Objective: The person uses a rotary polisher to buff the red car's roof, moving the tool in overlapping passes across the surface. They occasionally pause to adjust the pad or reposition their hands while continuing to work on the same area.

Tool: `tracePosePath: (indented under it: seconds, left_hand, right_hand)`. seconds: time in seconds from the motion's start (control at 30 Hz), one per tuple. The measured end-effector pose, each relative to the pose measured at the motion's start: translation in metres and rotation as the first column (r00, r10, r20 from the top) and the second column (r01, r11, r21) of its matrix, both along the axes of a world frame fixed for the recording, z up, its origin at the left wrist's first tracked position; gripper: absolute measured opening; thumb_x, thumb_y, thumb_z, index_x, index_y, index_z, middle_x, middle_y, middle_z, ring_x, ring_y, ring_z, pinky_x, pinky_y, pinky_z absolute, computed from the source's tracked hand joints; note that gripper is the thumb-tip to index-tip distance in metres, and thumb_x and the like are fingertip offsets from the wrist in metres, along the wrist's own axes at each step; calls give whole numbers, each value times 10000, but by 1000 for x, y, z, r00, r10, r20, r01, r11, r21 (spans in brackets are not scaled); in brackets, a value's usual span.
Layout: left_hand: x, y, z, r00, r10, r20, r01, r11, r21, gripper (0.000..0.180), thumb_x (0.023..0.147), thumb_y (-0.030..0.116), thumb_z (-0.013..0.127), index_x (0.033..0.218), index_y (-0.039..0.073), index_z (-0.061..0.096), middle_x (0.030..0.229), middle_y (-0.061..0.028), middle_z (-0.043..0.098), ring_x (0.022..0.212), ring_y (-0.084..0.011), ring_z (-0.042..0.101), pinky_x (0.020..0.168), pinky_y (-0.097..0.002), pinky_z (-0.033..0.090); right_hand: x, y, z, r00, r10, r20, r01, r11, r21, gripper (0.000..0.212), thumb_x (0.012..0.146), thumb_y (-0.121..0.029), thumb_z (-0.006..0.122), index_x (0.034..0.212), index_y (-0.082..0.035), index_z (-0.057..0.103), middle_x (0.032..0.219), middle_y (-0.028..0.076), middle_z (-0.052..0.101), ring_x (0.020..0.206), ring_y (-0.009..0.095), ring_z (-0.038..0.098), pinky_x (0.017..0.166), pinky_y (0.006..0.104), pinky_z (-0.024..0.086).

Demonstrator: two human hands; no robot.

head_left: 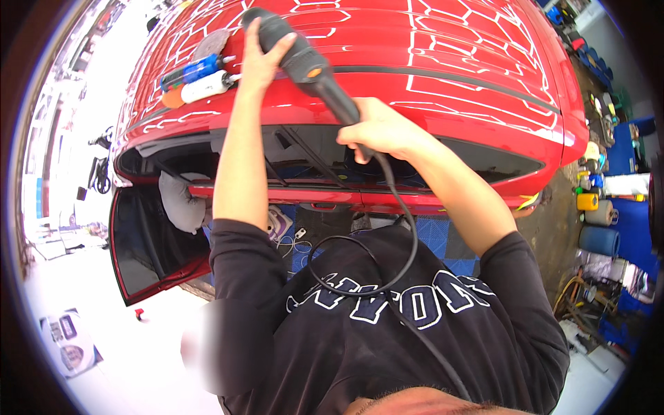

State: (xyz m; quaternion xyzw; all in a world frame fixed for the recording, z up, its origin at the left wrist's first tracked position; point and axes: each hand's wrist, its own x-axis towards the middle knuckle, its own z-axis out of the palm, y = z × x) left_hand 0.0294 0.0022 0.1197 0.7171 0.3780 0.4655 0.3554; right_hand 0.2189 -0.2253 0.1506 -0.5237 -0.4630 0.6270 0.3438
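I hold a black car polisher (303,61) over the red car roof (373,52). My left hand (265,59) is closed round its front head, thumb and fingers spread over the top. At the rear, my right hand (380,128) wraps round the grip. The polisher's underside is hidden, so I cannot tell whether it touches the paint. From the grip a black power cord (408,235) loops down across my shirt. Left of my left hand, a blue bottle (197,71) and a white bottle (207,87) lie on the roof beside a round grey pad (212,44).
Below the roof run dark side windows (456,153). An open car door (155,242) sticks out at the left, near a grey headrest or seat part (181,200). Containers, including a yellow jug (587,202) and a blue drum (599,241), line the right side.
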Motion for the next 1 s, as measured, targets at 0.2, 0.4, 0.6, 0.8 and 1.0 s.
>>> tracePosePath:
  seconds: [0.2, 0.4, 0.6, 0.8, 1.0]
  left_hand:
    - [8, 0, 10, 998, -22, -50, 18, 998, -67, 1070, 823, 479, 865, 1611, 22, 303, 1442, -228, 540, 1290, -293, 594, 1096, -393, 479]
    - [102, -17, 12, 974, -145, -175, 154, 987, 41, 682, 945, 361, 780, 1497, 54, 522, 1473, -235, 548, 1378, -286, 520, 1124, -430, 468]
    - [207, -72, 36, 884, -223, -411, 131, 962, -240, 1306, 625, 755, 835, 1655, 170, 286, 1632, -428, 222, 1421, -538, 472, 1164, -514, 441]
    - [290, -103, 12, 877, -352, -327, 285, 929, -235, 1276, 638, 711, 854, 1658, 197, 286, 1631, -454, 180, 1401, -583, 466, 1175, -562, 414]
    - [318, -126, 15, 868, -434, -243, 367, 889, -275, 1194, 680, 632, 872, 1643, 211, 304, 1660, -446, 91, 1519, -592, 272, 1226, -584, 331]
  right_hand:
    - [3, 4, -7, 999, -30, -40, 30, 1000, 7, 230, 820, -70, 711, 931, 9, 525, 704, 73, 580, 523, 174, 618, 474, 332, 521]
    - [48, -44, 2, 961, -193, -197, 187, 981, -47, 272, 862, -64, 740, 1005, -8, 515, 706, 43, 557, 521, 157, 590, 475, 313, 516]
    - [104, -113, 16, 872, -455, -179, 456, 889, -39, 313, 991, -205, 666, 1152, 2, 496, 685, 94, 565, 487, 230, 603, 469, 349, 551]
    - [136, -151, -1, 795, -572, -200, 579, 815, -28, 460, 1012, -232, 655, 1360, 18, 488, 750, 106, 582, 527, 195, 598, 453, 335, 533]
    - [142, -165, 1, 769, -622, -149, 624, 781, -39, 582, 1012, -235, 665, 1493, 3, 441, 833, 84, 574, 517, 137, 561, 442, 305, 512]
